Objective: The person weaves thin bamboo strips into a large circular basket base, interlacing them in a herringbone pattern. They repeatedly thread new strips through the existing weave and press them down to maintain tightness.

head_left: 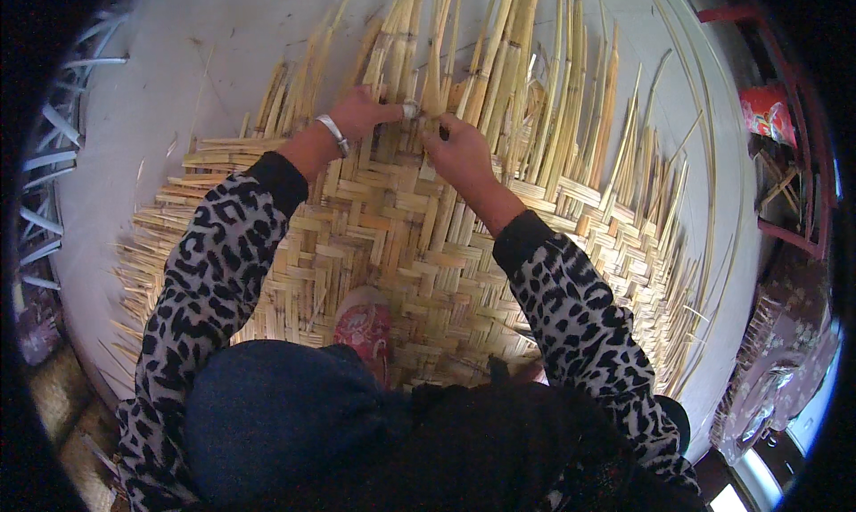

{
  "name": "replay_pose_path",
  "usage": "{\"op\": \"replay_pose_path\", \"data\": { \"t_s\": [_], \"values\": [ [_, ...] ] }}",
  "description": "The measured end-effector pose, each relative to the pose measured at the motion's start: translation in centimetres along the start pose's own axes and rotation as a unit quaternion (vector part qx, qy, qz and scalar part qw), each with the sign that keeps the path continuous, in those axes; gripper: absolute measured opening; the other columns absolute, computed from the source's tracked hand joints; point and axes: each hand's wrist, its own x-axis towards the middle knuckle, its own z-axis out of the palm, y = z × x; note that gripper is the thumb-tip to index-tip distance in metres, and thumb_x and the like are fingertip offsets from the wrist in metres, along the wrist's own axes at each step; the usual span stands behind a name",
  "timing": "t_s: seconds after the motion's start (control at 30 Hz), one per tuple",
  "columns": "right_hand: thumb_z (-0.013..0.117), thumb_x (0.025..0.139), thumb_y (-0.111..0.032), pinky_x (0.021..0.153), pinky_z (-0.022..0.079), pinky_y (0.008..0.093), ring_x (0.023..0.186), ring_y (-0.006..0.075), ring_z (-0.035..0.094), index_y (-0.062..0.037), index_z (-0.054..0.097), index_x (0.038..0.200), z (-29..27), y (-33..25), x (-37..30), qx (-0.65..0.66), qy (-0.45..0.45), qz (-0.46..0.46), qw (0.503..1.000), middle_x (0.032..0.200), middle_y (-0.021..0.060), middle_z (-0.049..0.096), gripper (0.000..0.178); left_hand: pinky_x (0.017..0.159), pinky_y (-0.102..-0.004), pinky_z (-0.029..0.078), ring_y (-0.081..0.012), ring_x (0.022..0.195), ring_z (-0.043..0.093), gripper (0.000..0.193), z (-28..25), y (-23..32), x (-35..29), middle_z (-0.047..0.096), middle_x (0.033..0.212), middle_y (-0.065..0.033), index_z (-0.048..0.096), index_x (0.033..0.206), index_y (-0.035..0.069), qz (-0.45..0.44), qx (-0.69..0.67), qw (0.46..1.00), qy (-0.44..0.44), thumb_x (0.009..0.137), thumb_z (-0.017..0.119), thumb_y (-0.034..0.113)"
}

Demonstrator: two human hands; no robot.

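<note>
Protruding strips (435,75), seemingly against right grip (461,158)

From my end, bg only: pale grey floor (236,21) out to both sides of view. Far L edge, I get a row of pale bluish bars (49,160), can't ID what they belong to. Upper R, I've a dark-red frame (729,14), w/ a bright red patterned item (767,115) by it, poss. cloth; crossed sticks (780,184) just below that. Lower R, I see a purplish-brown patterned cloth (783,334), fringed on its L edge, w/ a white bar (758,481) nr the btm. Lower L: tan woven pieces (58,383), dim.
</note>
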Motion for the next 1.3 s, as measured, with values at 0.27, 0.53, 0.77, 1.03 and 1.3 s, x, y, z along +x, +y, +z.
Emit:
{"op": "replay_pose_path", "data": {
  "t_s": [0.27,0.53,0.77,1.03,1.3],
  "values": [
    [0.061,0.084,-0.029,0.077,0.052,0.0506,0.087,0.0403,0.065,-0.0068,0.065,0.105,-1.0,-0.4,2.3,-0.129,-0.154,-0.114,0.973,0.090,0.0216,0.067,0.031,0.072,-0.0269,0.047,-0.0086,0.085,0.059,0.040,-2.0,3.1,-2.4,0.067,0.099,0.0000,0.065,0.120,0.009,-0.010,-0.256,0.963,-0.089,0.089,0.068,0.033],
    [0.065,0.086,-0.028,0.074,0.052,0.0433,0.081,0.0336,0.067,-0.0046,0.064,0.105,-1.4,0.3,4.3,-0.110,-0.257,-0.091,0.956,0.091,0.0193,0.068,0.031,0.068,-0.0259,0.048,-0.0103,0.079,0.060,0.030,-2.1,3.3,-3.9,0.065,0.094,0.0003,0.067,0.116,0.007,-0.038,-0.375,0.919,0.115,0.087,0.066,0.015],
    [0.068,0.082,-0.026,0.080,0.051,0.0427,0.091,0.0352,0.066,-0.0039,0.062,0.105,-0.8,0.7,4.0,-0.116,-0.215,-0.100,0.965,0.097,0.0177,0.069,0.032,0.072,-0.0301,0.051,-0.0164,0.080,0.064,0.027,-0.9,3.5,-8.3,0.066,0.095,-0.0039,0.071,0.108,0.010,0.098,-0.044,0.965,0.238,0.082,0.064,0.005],
    [0.061,0.086,-0.027,0.077,0.050,0.0486,0.090,0.0409,0.063,-0.0068,0.061,0.105,-0.3,-0.2,2.9,-0.181,-0.168,-0.123,0.961,0.093,0.0201,0.066,0.027,0.074,-0.0334,0.053,-0.0257,0.082,0.066,0.030,0.4,4.2,-9.4,0.069,0.100,-0.0140,0.070,0.110,0.010,0.193,0.239,0.917,0.256,0.082,0.062,0.005],
    [0.060,0.088,-0.027,0.078,0.050,0.0485,0.090,0.0400,0.063,-0.0072,0.061,0.106,-0.4,0.0,1.9,-0.148,-0.120,-0.132,0.973,0.093,0.0189,0.066,0.027,0.068,-0.0323,0.054,-0.0150,0.076,0.066,0.027,0.5,1.4,-8.8,0.070,0.090,-0.0069,0.072,0.109,0.006,-0.093,-0.164,0.938,0.292,0.084,0.064,0.007]
  ]
}}
